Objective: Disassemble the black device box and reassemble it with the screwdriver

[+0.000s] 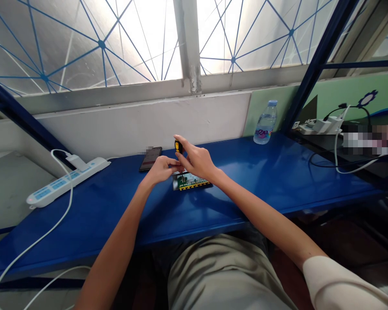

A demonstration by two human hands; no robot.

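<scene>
A screwdriver (179, 147) with a black and yellow handle stands nearly upright in my right hand (200, 160), whose fingers are closed round it. My left hand (163, 168) meets it lower down, thumb and forefinger pinched together close to where the shaft would be; what sits between those fingertips is too small to tell. Beneath both hands a green circuit board (189, 180) with a yellow and black striped front edge lies on the blue desk (245, 172). My right hand covers part of the board. The screwdriver's tip is hidden by the fingers.
Behind my left hand lies a dark phone (151, 158). A white power strip (67, 183) with a plugged-in charger and cable is at the left. Toward the back right stands a water bottle (265, 122). Blue frame posts rise on both sides; chargers and cables (330, 125) lie at the far right.
</scene>
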